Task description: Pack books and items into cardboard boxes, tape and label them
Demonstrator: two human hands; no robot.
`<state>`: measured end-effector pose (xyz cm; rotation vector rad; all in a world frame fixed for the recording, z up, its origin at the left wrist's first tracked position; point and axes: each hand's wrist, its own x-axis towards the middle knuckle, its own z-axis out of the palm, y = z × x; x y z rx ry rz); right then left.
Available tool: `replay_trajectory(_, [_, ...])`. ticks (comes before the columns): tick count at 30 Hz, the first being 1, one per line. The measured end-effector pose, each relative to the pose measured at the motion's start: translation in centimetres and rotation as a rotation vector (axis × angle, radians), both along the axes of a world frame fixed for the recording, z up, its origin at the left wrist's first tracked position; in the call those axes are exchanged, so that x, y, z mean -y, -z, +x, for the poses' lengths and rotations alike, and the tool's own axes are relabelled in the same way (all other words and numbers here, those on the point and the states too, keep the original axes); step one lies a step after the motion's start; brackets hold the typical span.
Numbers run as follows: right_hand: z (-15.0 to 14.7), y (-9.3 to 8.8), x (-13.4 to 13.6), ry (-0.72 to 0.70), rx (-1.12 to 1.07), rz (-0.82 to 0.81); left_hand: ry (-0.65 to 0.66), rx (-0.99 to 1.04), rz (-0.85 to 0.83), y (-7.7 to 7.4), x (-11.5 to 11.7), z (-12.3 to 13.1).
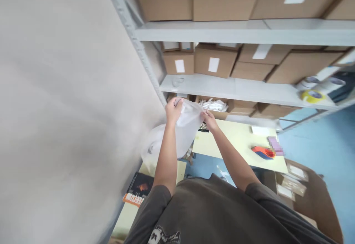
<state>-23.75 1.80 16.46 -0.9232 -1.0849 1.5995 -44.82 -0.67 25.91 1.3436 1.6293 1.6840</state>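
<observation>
A large translucent plastic bag [185, 133] hangs between my hands, its lower part drooping to the left near the wall. My left hand [174, 109] is closed on the bag's top left edge, thumb and fingers pinching it. At the top right edge, my right hand [209, 120] pinches the same bag. The bag's upper edge is drawn taut between the two hands. Behind it, a small dark patterned item [203, 127] shows partly beside my right hand.
Shelves [222, 85] ahead hold cardboard boxes [216, 63], tape rolls [313, 96] and a box of white items [213, 105]. An orange and blue object [263, 152] lies on the pale yellow table [233, 136]. A dark magazine [140, 188] is at left; an open carton [313, 199] stands right.
</observation>
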Motion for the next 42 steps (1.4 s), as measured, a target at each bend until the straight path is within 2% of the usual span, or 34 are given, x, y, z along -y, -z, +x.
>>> replay_trajectory(2, [6.3,-0.7,-1.5,0.046,0.017,0.026,0.042,-0.003,-0.019,0.6,-2.4,4.3])
replay_trajectory(4, [12.2,-1.5,-2.6,0.029,0.063,0.046,0.118,-0.001,-0.074,1.2,-4.2,8.6])
replay_trajectory(8, [21.3,-3.1,-4.1,0.008,0.214,0.070,0.323,-0.103,-0.153,2.1,-5.5,15.8])
replay_trajectory(11, [25.5,-4.3,-4.7,-0.017,0.317,0.131,0.418,-0.233,-0.185,2.3,-5.6,19.8])
replay_trajectory(16, [30.4,-5.8,-4.5,-0.154,0.381,0.224,0.603,-0.337,-0.351,1.8,-5.9,25.7])
replay_trajectory(19, [33.1,-5.2,-4.0,-0.324,0.352,0.203,0.692,-0.275,-0.279,1.1,-5.9,28.5])
replay_trajectory(21, [34.6,-3.9,-3.7,-0.450,0.388,0.148,0.653,-0.199,-0.194,0.4,-5.9,29.2])
replay_trajectory(24, [36.2,-1.2,-3.3,-0.546,0.494,0.023,0.472,-0.107,-0.134,-0.5,-6.3,28.0])
replay_trajectory(27, [37.8,1.4,-3.2,-0.539,0.518,-0.055,0.266,-0.088,-0.162,-0.4,-7.2,24.3])
replay_trajectory(29, [39.0,2.7,-3.2,-0.538,0.517,-0.082,0.139,-0.039,-0.165,0.5,-7.7,21.2])
replay_trajectory(34, [42.3,5.0,-3.1,-0.550,0.664,-0.143,-0.159,0.033,-0.107,4.5,-8.0,13.6])
replay_trajectory(37, [43.8,6.3,-2.8,-0.548,0.756,-0.180,-0.316,0.038,-0.198,7.2,-7.6,10.0])
replay_trajectory(39, [44.9,7.1,-2.3,-0.490,0.744,-0.225,-0.378,0.041,-0.258,9.1,-7.2,8.2])
replay_trajectory(42, [46.8,8.1,-1.2,-0.352,0.661,-0.347,-0.385,0.025,-0.341,12.3,-6.8,6.3])
